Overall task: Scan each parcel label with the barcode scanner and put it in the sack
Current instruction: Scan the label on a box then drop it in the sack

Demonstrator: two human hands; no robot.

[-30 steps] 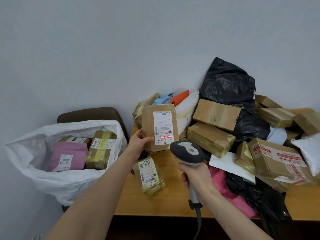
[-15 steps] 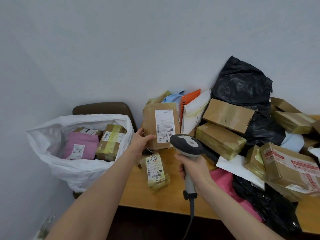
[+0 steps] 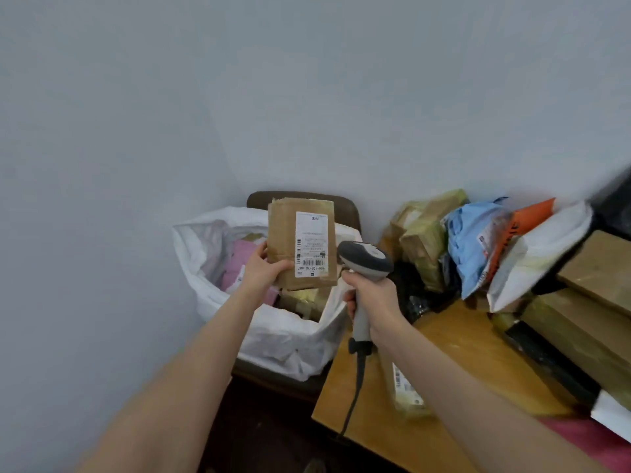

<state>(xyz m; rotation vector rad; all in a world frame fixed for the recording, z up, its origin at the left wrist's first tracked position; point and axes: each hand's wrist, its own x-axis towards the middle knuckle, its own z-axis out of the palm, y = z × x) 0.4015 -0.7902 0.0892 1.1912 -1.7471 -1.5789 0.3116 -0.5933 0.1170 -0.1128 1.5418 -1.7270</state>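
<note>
Left hand (image 3: 263, 273) holds parcel (image 3: 284, 240), seemingly above sack (image 3: 280, 339).

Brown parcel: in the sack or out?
Out. The left hand grips the brown parcel upright over the white sack's open mouth, label toward camera, not yet let go.

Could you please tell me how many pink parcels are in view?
2 pink parcels: one in the sack, one on the table at lower right. Others may be hidden.

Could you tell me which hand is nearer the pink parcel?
Left. The left hand, holding a brown parcel, is beside the pink parcel; the right hand grips the scanner farther right.
</note>
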